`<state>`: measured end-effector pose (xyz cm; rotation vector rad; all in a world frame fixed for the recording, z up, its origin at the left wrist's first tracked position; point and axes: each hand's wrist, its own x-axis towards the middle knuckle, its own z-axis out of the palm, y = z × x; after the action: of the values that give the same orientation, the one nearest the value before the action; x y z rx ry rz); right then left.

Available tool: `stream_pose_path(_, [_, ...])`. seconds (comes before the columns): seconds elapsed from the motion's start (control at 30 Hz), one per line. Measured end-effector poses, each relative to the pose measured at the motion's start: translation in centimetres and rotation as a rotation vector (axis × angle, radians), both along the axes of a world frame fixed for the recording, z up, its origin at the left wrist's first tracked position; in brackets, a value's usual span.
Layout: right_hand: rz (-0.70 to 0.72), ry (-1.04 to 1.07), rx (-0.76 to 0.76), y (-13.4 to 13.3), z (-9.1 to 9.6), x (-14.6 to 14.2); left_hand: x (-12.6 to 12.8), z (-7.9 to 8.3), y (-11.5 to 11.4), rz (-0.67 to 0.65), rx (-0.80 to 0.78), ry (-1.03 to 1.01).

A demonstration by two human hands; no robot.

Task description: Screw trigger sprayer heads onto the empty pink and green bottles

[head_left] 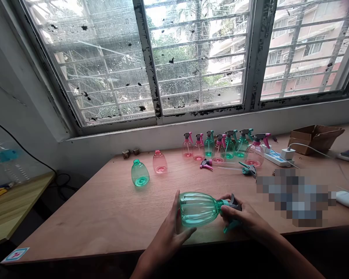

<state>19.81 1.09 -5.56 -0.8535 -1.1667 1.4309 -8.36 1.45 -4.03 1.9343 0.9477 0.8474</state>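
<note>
A clear green spray bottle (198,209) lies sideways in the air above the table's front edge, its base to the left. My left hand (172,229) cups that base, fingers behind it and thumb below. At the neck, my right hand (244,217) is closed around the grey and green spray head (234,207), hiding much of it. Beyond them, a green bottle (140,173) and a pink bottle (159,162) stand without heads. Two loose spray heads lie on the wood, one pink and grey (206,164), one green and grey (248,169).
Several pink and green spray bottles (229,146) with heads stand along the wall under the window. To their right are a power strip (277,157) and an open cardboard box (314,139). A blurred patch (296,197) covers the table's right part, near a white mouse-like object (348,198).
</note>
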Motion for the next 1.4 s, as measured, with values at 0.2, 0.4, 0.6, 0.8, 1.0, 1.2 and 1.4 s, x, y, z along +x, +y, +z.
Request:
stream_pose_path(0.2, [0.017,-0.018,-0.002,0.0,0.1,0.1,0.0,0.3,-0.1,0.009,-0.031,0.001])
stream_pose_path(0.4, [0.026,-0.047,0.003,0.1,-0.2,0.3,-0.2,-0.5,0.4,0.001,0.018,0.019])
stream_pose_path(0.6, [0.040,-0.080,0.000,0.1,-0.4,0.3,-0.1,-0.9,0.4,0.020,0.032,0.018])
stream_pose_path(0.8, [0.037,-0.085,0.007,0.1,-0.3,0.3,-0.1,-0.7,0.3,0.049,0.024,0.025])
stream_pose_path(1.0, [0.041,-0.100,0.016,0.2,-0.3,0.2,0.0,-1.0,0.4,0.049,0.037,0.024])
stream_pose_path(1.2, [0.054,-0.100,0.007,0.1,-0.3,0.4,-0.2,-0.3,0.1,0.062,-0.001,0.044])
stream_pose_path(1.4, [0.060,-0.100,0.005,0.1,-0.2,0.4,-0.1,-0.2,-0.2,0.036,0.039,0.027])
